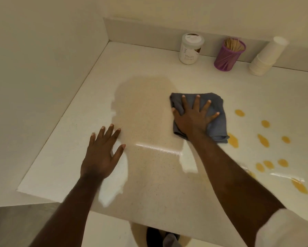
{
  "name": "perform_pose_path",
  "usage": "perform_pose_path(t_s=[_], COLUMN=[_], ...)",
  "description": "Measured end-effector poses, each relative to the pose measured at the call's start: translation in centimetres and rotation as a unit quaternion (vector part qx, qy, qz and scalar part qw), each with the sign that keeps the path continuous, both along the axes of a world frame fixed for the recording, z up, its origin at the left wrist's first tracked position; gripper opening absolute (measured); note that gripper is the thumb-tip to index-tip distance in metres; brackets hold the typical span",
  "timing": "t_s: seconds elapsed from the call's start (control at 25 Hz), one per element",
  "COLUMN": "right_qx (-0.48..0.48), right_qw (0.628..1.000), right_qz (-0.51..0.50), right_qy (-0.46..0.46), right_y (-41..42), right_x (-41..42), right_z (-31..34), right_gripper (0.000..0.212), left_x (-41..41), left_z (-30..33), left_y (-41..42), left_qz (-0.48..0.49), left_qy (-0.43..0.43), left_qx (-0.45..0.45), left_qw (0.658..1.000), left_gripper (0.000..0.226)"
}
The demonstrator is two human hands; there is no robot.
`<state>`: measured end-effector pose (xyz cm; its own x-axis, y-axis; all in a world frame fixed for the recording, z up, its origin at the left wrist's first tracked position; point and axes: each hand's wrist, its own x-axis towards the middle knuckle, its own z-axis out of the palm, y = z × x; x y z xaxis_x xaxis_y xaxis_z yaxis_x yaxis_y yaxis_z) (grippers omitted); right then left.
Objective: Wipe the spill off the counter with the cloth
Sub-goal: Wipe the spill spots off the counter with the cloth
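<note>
- While your right hand (194, 118) presses flat on the folded grey-blue cloth (212, 114), its fingers are spread wide across the fabric and the palm bears down on the white speckled counter (149, 184) beneath.
- Your left hand (101, 155) lies open and flat on the bare counter, fingers fanned, holding nothing, well apart from the cloth and nearer the counter's front edge.
- Between your two hands stretches a broad, thin tan film of wet smear (146, 107), running from beyond your fingertips back toward your body.
- Just past the little-finger side of your right hand, amber-yellow drops of spilled liquid (264, 140) dot the counter; one drop (233, 139) touches the cloth's near corner, the others scatter farther out to that side and back along your right forearm.
- Beyond your right fingertips, against the low backsplash, stand three things in a row: a white lidded jar with a pale label (190, 49), a purple mesh cup filled with wooden sticks (229, 54), and a tilted stack of white paper cups (267, 56).
- A white sleeve (288, 227) covers your right upper arm at the picture's lower corner; the left forearm is bare.
- Beyond your left hand, the counter ends at a plain pale wall (43, 68).
</note>
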<state>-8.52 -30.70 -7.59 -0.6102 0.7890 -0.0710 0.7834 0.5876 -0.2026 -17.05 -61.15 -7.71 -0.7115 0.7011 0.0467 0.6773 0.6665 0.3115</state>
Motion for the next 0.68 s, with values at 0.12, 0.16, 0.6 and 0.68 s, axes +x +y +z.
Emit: perform_pose_path(t_s=[0.12, 0.16, 0.6, 0.68], right_qx=[0.023, 0.028, -0.041, -0.046], right_qw=[1.000, 1.000, 0.999, 0.997], right_qz=[-0.007, 0.007, -0.022, -0.062], right_qy=[0.005, 0.002, -0.007, -0.014], right_y=[-2.5, -4.0, 0.7, 0.8], right_x=[2.8, 2.9, -0.1, 3.8], right_z=[-0.3, -0.4, 1.2, 1.3], right_gripper=[0.068, 0.068, 0.077, 0.075], left_x=[0.1, 0.1, 0.1, 0.1], left_z=[0.0, 0.0, 0.0, 0.0], left_y=[0.0, 0.0, -0.1, -0.1], left_qz=[0.003, 0.003, 0.005, -0.001], left_qy=[0.004, 0.003, 0.003, 0.003], left_qx=[-0.007, -0.009, -0.005, -0.009], left_qw=[1.000, 1.000, 1.000, 1.000], left_gripper=[0.064, 0.064, 0.065, 0.065])
